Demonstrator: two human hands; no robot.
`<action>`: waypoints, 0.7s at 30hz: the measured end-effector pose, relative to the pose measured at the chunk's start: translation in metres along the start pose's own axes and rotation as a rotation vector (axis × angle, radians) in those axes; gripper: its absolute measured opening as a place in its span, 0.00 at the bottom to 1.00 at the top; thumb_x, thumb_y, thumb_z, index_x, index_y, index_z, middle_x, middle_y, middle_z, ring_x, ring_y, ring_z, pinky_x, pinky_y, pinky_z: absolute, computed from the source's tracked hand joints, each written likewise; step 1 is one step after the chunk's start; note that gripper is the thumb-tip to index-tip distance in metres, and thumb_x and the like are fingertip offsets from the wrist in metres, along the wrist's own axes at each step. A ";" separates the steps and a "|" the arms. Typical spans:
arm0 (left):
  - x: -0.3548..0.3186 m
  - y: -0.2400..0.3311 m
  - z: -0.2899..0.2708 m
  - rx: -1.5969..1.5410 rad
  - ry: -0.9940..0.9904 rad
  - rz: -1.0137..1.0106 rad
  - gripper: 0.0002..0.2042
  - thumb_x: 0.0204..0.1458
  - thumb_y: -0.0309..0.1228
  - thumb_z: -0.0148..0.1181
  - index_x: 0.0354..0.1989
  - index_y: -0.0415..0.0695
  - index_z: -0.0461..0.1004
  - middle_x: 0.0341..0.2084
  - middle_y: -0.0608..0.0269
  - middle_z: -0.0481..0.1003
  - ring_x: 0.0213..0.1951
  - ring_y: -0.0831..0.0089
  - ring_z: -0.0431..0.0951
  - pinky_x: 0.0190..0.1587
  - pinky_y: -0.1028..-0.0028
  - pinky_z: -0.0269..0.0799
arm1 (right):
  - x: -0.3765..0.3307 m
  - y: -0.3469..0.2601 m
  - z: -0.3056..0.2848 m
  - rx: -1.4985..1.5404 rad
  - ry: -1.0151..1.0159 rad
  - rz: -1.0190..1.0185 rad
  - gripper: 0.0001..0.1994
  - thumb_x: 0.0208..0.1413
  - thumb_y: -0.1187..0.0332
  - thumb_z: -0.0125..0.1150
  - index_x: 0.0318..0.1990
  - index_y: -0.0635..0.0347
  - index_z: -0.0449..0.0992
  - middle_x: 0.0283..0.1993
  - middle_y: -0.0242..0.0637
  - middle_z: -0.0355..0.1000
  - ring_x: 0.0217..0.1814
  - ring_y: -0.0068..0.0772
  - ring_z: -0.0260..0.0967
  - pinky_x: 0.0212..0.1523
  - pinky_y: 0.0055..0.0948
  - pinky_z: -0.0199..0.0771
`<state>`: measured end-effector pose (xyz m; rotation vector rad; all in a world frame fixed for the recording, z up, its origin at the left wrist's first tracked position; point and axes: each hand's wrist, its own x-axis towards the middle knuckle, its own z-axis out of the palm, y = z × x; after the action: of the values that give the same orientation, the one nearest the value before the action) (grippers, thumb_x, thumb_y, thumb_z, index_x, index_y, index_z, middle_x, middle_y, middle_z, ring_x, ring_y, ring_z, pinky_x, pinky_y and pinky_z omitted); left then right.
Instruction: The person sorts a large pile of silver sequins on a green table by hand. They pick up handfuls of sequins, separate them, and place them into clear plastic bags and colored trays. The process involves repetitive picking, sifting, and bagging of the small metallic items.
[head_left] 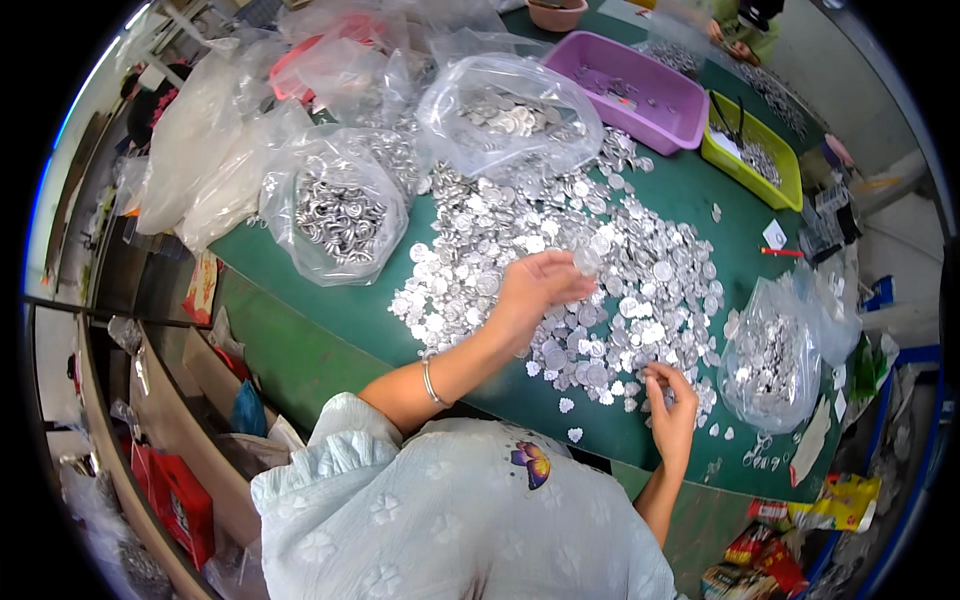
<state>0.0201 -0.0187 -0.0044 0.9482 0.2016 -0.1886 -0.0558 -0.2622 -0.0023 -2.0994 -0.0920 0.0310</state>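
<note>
A wide heap of small, flat silver metal pieces (480, 230), some round like coins and some scalloped, is spread over the green table. Over its middle is my left hand (540, 290), a bangle on its wrist, with a round silver disc (587, 262) at its fingertips; the disc is slightly blurred. My right hand (672, 405) sits at the heap's near right edge, thumb and fingers curled together beside the pieces. What lies between those fingertips is too small to make out. A few loose scalloped pieces (575, 435) lie at the table's near side.
Clear bags of metal parts stand left (340, 215), behind (510, 115) and right (770, 360) of the heap. A purple basin (630, 90) and a yellow-green basket (755, 155) are at the back right. Farther back, another person's hands (740, 50) work. Snack packets (770, 550) lie lower right.
</note>
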 end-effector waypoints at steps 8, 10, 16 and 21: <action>0.046 0.063 0.011 0.011 0.121 0.247 0.16 0.54 0.21 0.48 0.50 0.27 0.63 0.46 0.47 0.70 0.48 0.63 0.73 0.50 0.71 0.70 | 0.002 0.000 0.001 -0.010 0.001 -0.022 0.09 0.51 0.77 0.54 0.41 0.68 0.74 0.35 0.38 0.73 0.35 0.25 0.67 0.39 0.22 0.66; 0.044 0.049 0.011 0.214 -0.025 0.213 0.15 0.54 0.21 0.48 0.49 0.29 0.65 0.46 0.47 0.70 0.47 0.64 0.74 0.49 0.72 0.70 | 0.004 0.003 -0.002 -0.036 0.030 -0.020 0.09 0.51 0.76 0.54 0.40 0.67 0.74 0.36 0.37 0.73 0.34 0.24 0.66 0.37 0.22 0.65; 0.077 0.007 0.003 1.252 -0.240 0.650 0.16 0.51 0.27 0.54 0.49 0.37 0.69 0.48 0.46 0.69 0.50 0.57 0.71 0.53 0.65 0.65 | 0.038 0.012 -0.004 -0.220 0.144 -0.075 0.11 0.50 0.74 0.57 0.42 0.66 0.73 0.43 0.41 0.72 0.38 0.32 0.67 0.41 0.25 0.66; 0.099 -0.036 0.005 1.734 -0.258 0.755 0.28 0.47 0.29 0.58 0.57 0.38 0.57 0.50 0.46 0.64 0.52 0.52 0.64 0.56 0.65 0.59 | 0.111 0.006 0.017 -0.458 0.230 -0.378 0.18 0.48 0.69 0.59 0.48 0.66 0.68 0.52 0.45 0.66 0.57 0.46 0.60 0.56 0.37 0.58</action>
<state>0.1068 -0.0499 -0.0544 2.6033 -0.7089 0.3060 0.0543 -0.2421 -0.0141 -2.4882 -0.3852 -0.4992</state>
